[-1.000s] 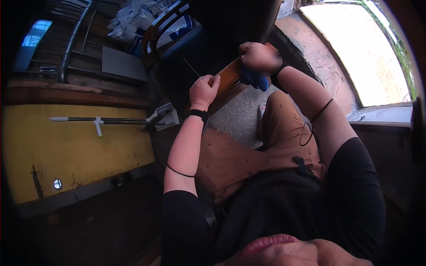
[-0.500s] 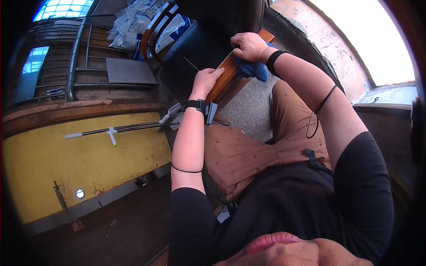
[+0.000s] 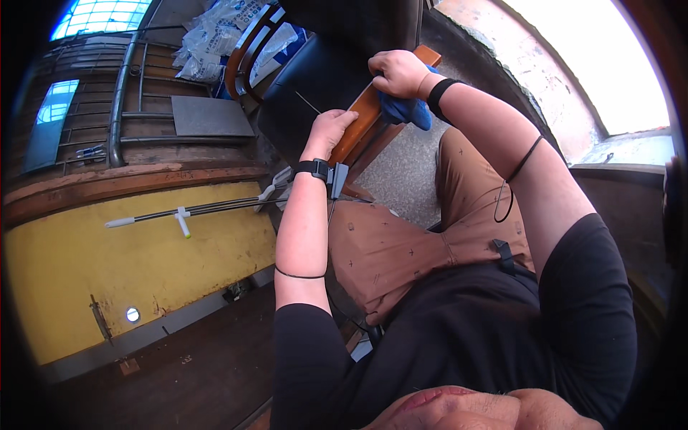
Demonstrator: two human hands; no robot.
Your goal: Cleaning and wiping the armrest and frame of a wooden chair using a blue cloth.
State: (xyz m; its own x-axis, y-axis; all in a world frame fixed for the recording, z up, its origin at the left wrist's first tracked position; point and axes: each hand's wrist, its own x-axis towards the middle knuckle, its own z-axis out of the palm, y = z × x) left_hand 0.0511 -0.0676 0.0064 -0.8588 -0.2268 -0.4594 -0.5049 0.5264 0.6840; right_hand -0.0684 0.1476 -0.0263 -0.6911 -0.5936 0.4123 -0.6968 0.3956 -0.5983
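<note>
The chair has a black seat (image 3: pixel 304 79) and an orange-brown wooden armrest (image 3: pixel 362 113) that slants across in front of me. My left hand (image 3: pixel 330 132) grips the near part of this armrest, thumb lying along its top. A thin metal rod (image 3: pixel 308 102) juts out beyond that hand over the seat; whether the fingers hold it is hidden. Farther up the armrest, my right hand (image 3: pixel 398 74) is closed with curled fingers on a blue cloth (image 3: pixel 405 111). The cloth hangs over the armrest's right side, partly covered by the hand.
At the left, a yellow board (image 3: pixel 143 265) stretches below a brown ledge, with a white-handled pole (image 3: pixel 215 206) across it. Beyond are metal rails (image 3: pixel 118 107) and a grey panel (image 3: pixel 211 116). Plastic bags (image 3: pixel 211 43) lie behind the chair. A bright window (image 3: pixel 595 57) is at right.
My right hand and the blue cloth have shifted very slightly left along the armrest. My left hand keeps its place, and the chair looks nearly unmoved.
</note>
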